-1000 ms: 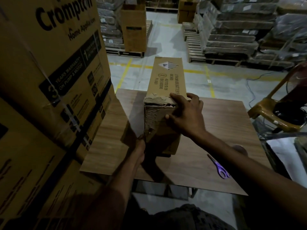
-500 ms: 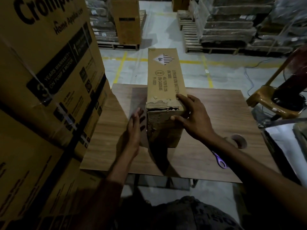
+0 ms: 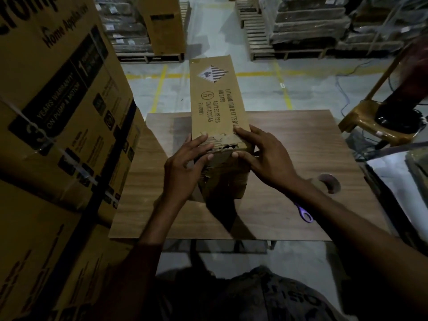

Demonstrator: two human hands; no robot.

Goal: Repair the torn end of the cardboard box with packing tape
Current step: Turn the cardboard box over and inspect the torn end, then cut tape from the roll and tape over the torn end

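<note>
Lithium-battery cardboard box lay lengthwise mid-tabletop, torn end toward 6 o'clock. Left hand and right hand, fingers spread, pressed ragged flaps flat; neither pinched anything. Step judged: closing the tear, no tape applied. Next calls for the tape roll at 4 o'clock, beside purple scissors.
</note>
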